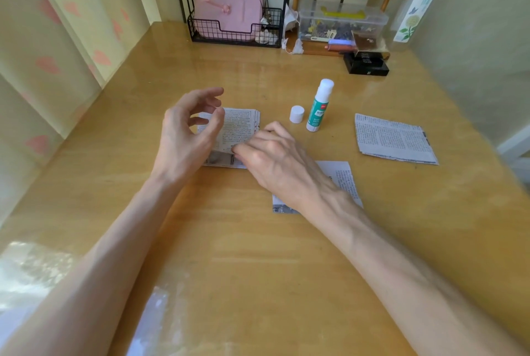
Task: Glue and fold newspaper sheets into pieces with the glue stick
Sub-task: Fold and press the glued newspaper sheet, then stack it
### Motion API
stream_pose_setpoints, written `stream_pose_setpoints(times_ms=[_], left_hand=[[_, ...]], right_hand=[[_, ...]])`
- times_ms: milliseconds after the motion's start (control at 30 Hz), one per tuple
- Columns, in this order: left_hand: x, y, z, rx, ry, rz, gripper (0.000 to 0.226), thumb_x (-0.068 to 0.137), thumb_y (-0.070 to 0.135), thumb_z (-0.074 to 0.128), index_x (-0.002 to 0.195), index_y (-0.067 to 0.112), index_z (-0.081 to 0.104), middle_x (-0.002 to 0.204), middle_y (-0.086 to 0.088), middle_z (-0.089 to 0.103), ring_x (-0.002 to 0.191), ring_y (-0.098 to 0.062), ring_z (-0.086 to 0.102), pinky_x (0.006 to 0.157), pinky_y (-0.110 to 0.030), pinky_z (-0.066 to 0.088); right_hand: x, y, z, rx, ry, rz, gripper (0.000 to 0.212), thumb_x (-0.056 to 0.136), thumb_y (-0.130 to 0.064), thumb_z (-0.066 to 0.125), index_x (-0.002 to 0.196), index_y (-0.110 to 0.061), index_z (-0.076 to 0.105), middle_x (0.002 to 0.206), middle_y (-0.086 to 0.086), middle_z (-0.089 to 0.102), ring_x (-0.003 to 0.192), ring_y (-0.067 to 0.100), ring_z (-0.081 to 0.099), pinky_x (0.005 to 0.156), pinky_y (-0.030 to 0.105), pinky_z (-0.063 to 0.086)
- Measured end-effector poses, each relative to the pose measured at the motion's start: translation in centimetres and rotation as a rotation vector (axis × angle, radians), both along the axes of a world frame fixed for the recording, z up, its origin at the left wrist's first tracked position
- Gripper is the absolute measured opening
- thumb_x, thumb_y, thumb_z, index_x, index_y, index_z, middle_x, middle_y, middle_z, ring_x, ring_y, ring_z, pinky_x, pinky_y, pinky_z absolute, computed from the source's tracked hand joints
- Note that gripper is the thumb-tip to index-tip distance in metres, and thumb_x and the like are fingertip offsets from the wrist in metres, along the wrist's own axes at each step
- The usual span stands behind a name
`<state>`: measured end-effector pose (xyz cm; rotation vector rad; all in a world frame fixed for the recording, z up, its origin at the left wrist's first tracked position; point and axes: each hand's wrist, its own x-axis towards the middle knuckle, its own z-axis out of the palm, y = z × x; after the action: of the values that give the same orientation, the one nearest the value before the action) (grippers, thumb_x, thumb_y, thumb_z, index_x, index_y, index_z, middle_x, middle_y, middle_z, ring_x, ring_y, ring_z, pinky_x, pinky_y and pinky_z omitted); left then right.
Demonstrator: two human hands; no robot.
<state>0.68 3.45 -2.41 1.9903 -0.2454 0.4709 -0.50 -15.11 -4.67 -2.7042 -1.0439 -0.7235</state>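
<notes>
A folded newspaper piece (239,129) lies on the wooden table (258,255) at centre. My right hand (272,159) rests on its lower right part, fingertips pinching or pressing the paper. My left hand (189,129) hovers over the piece's left side, fingers curled and apart, holding nothing. The glue stick (319,106) stands upright and uncapped to the right, its white cap (296,114) beside it. A second newspaper piece (341,180) lies partly hidden under my right wrist. A third, larger piece (394,139) lies further right.
At the table's back stand a black wire basket (233,31) holding a pink case, a clear plastic box (341,21) under a small wooden shelf, a black box (367,64) and a tall clear bottle (415,3). A curtain hangs at left.
</notes>
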Motion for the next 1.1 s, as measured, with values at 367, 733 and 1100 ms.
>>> stream_pose_setpoints(times_ms=[367,733,1100], left_hand=[[-0.7,-0.3,1.0,-0.133,0.001,-0.016,0.027,0.109,0.031,0.053,0.126,0.017,0.069,0.107,0.0,0.074,0.106,-0.01,0.068,0.097,-0.031,0.052],[-1.3,-1.9,0.8,-0.222,0.013,-0.144,0.026,0.103,0.018,0.067,0.127,0.012,0.067,0.089,-0.001,0.074,0.084,-0.006,0.068,0.081,-0.021,0.051],[-2.5,-4.8,-0.4,-0.217,0.178,-0.291,0.025,0.097,0.011,0.073,0.121,0.015,0.068,0.082,-0.001,0.072,0.057,-0.022,0.064,0.055,-0.032,0.055]], right_hand=[[-0.7,-1.2,1.5,0.237,-0.112,-0.124,0.008,0.086,-0.008,0.082,0.082,-0.012,0.076,0.072,0.001,0.067,0.068,0.025,0.058,0.066,0.041,0.048],[-4.3,-9.2,3.8,1.073,0.541,-0.203,0.013,0.093,-0.011,0.079,0.094,-0.024,0.078,0.092,-0.007,0.081,0.083,0.009,0.077,0.078,0.021,0.059],[-5.7,-12.0,3.6,1.238,0.75,-0.421,0.005,0.092,-0.028,0.081,0.091,-0.024,0.079,0.09,-0.004,0.082,0.09,0.007,0.077,0.086,0.025,0.056]])
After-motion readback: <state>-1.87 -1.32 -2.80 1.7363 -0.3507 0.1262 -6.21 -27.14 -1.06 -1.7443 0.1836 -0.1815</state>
